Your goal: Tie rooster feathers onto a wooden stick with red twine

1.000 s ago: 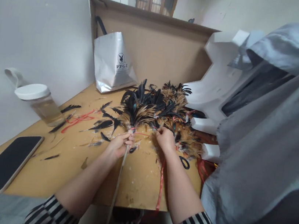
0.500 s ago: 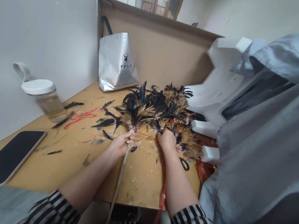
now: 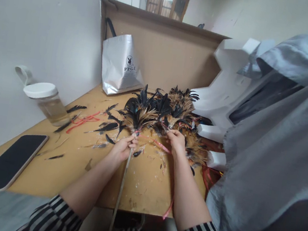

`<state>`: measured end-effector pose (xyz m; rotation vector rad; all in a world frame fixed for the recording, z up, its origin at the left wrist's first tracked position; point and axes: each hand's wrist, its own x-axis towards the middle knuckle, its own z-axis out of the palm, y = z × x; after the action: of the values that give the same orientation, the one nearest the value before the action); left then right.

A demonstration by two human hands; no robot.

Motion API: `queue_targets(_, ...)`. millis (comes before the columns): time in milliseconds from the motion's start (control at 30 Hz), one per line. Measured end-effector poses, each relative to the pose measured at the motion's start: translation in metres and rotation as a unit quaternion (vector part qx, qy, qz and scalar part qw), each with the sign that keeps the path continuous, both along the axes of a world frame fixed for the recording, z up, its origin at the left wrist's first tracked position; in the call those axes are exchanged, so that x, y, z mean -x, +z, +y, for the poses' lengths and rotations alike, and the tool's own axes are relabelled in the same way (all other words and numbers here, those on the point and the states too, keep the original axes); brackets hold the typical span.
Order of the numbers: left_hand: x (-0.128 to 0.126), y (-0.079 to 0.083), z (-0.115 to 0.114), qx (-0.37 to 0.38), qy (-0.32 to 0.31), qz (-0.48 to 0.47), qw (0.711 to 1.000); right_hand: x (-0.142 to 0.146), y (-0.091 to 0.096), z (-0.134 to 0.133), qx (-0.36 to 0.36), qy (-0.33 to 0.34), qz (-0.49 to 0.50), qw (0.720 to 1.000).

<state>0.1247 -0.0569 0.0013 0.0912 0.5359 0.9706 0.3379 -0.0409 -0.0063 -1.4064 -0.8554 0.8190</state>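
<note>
My left hand [image 3: 123,147] is closed around the thin stick of a feather duster [image 3: 123,184], just below its bound head. Black and brown feathers [image 3: 141,113] fan out from the top of the stick, with red binding at their base. My right hand [image 3: 177,141] is closed in a pinch at the front of the feather pile, and a tan feather [image 3: 172,122] stands at its fingertips. A red plastic ribbon [image 3: 162,146] runs slack from the binding to the right hand's palm side, where its path is hidden. Its tail hangs past the table edge below the right forearm.
More feather bunches [image 3: 183,102] lie behind and right of the hands. Loose black feathers [image 3: 109,126] and red strips [image 3: 83,121] are scattered left. A lidded jar [image 3: 49,106], phone [image 3: 6,163] and silver bag [image 3: 119,64] stand or lie around. White foam [image 3: 223,91] and grey cloth [image 3: 278,148] border the right.
My right hand has shifted slightly up and right, to the feather pile. The ribbon, stretched tight between the hands before, now sags. The duster head has tipped a little left.
</note>
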Motion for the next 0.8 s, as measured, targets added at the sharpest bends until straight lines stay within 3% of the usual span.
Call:
queue_targets(133, 0.0, -0.001, 0.0, -0.008, 0.003, 0.009, 1.0, 0.013, 0.011, -0.007, -0.038, 0.028, 0.099, 0.994)
queue_targets(233, -0.001, 0.0, 0.0, -0.005, 0.01, 0.013, 1.0, 0.02, 0.013, -0.009, -0.055, 0.04, 0.083, 0.994)
queue_targets(367, -0.001, 0.001, 0.0, -0.002, 0.015, 0.009, 1.0, 0.019, 0.012, -0.009, -0.059, 0.008, 0.035, 0.998)
queue_targets(633, -0.001, 0.004, -0.003, 0.004, 0.016, 0.006, 1.0, 0.015, 0.02, -0.01, -0.116, -0.044, 0.191, 0.974)
queue_targets(800, -0.001, 0.003, -0.002, -0.002, 0.008, -0.003, 1.0, 0.01, 0.022, -0.011, -0.155, -0.112, 0.16, 0.969)
